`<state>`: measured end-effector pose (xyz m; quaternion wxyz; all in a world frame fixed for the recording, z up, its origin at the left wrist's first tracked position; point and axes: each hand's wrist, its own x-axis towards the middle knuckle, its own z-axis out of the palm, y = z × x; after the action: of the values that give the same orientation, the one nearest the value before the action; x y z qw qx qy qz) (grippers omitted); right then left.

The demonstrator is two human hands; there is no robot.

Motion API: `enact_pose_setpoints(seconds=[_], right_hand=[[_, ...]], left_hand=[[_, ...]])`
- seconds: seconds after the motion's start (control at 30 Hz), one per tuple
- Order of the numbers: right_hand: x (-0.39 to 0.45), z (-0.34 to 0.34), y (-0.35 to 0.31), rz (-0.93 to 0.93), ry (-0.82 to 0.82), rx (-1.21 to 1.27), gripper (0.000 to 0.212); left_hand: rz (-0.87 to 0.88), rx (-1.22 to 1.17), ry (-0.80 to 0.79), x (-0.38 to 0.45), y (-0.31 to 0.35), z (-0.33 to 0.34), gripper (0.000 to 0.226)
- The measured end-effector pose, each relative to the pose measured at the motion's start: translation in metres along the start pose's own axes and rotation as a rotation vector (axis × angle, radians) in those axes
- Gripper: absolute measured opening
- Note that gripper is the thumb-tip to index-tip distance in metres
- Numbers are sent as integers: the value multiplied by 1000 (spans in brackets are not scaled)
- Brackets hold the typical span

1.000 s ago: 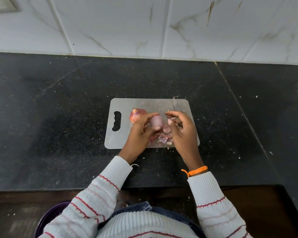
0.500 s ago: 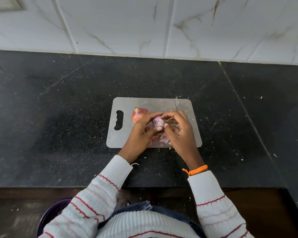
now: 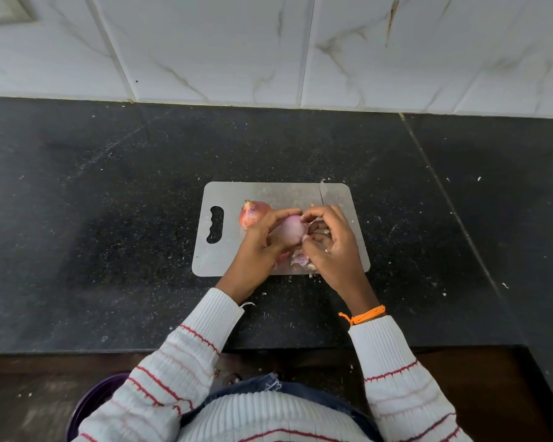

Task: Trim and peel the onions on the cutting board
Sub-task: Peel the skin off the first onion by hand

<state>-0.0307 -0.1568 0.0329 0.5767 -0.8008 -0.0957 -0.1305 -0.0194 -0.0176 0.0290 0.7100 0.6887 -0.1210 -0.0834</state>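
Note:
A grey cutting board (image 3: 227, 260) lies on the black counter. My left hand (image 3: 259, 247) grips a pale pink, mostly peeled onion (image 3: 292, 229) just above the board's middle. My right hand (image 3: 336, 247) has curled fingers, and its fingertips pinch loose skin at the onion's right end. An unpeeled red onion (image 3: 253, 213) sits on the board just left of my left hand. Torn peel scraps (image 3: 300, 260) lie under my hands near the board's front edge. A knife blade (image 3: 322, 194) shows beyond my right fingers; its handle is hidden.
The black speckled counter (image 3: 109, 234) is dotted with small peel flecks. A white tiled wall (image 3: 268, 49) rises behind it, with a socket (image 3: 4, 9) at the top left. A purple bowl (image 3: 90, 400) sits low at the left, below the counter's front edge.
My right hand has closed in from beside the onion to its right end. The onion has turned in my left hand and shows more bare pink surface.

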Motion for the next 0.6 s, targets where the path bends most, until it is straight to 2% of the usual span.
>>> enact_pose_setpoints(seconds=[0.23,0.43,0.6], right_hand=[[1,0,5,-45,15,-2,10],[1,0,5,-19,14,23,24],[1,-1,6,-29,-2,24,18]], left_hand=[[-18,-40,-4,1,0,1,36],[-22,-64,-18,1,1,2,36],[-20,-63,-20,1,0,2,36]])
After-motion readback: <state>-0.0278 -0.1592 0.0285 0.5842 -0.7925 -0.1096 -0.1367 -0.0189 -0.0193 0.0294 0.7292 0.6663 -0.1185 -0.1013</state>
